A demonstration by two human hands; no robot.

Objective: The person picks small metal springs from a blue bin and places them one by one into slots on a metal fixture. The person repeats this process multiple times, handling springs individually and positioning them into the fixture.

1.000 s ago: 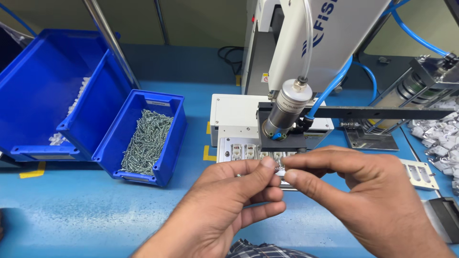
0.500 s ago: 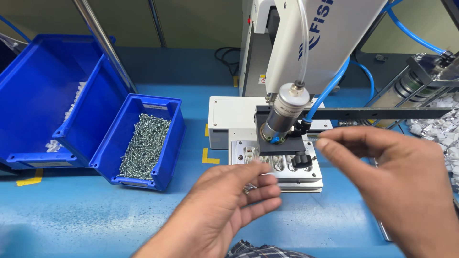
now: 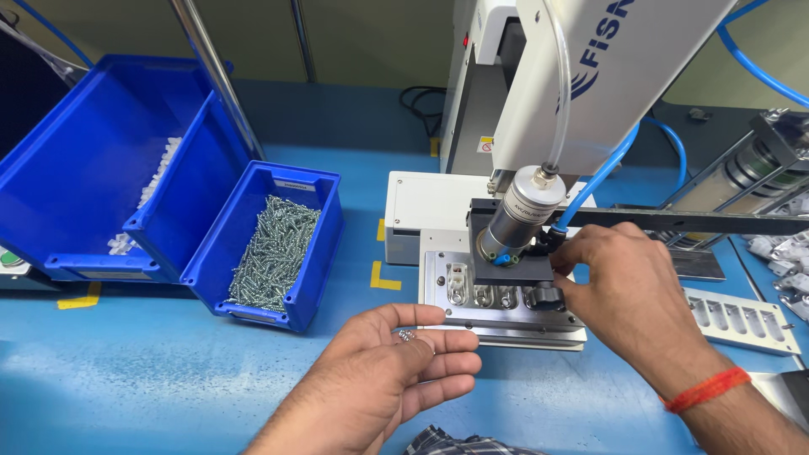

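My left hand [image 3: 396, 366] lies palm up in front of the metal fixture plate [image 3: 497, 320], fingers loosely curled, with a few small silver screws [image 3: 407, 336] resting on them. My right hand [image 3: 628, 291] reaches to the right side of the plate, fingertips pinched at a black knob [image 3: 545, 295] beneath the silver cylindrical head [image 3: 518, 217] of the white screw machine [image 3: 581, 76]. Whether the fingers hold a screw is hidden. A red thread band circles the right wrist.
A small blue bin [image 3: 274, 244] full of silver screws stands left of the machine. A larger blue bin [image 3: 93, 168] with white parts sits behind it. A second slotted metal plate [image 3: 742, 316] and loose white parts [image 3: 784, 253] lie at the right. Blue air hoses [image 3: 611, 164] hang by the head.
My hands, joined in front of the plate a second ago, have separated. The right hand moved to the plate under the machine head; the left turned palm up with screws on it.
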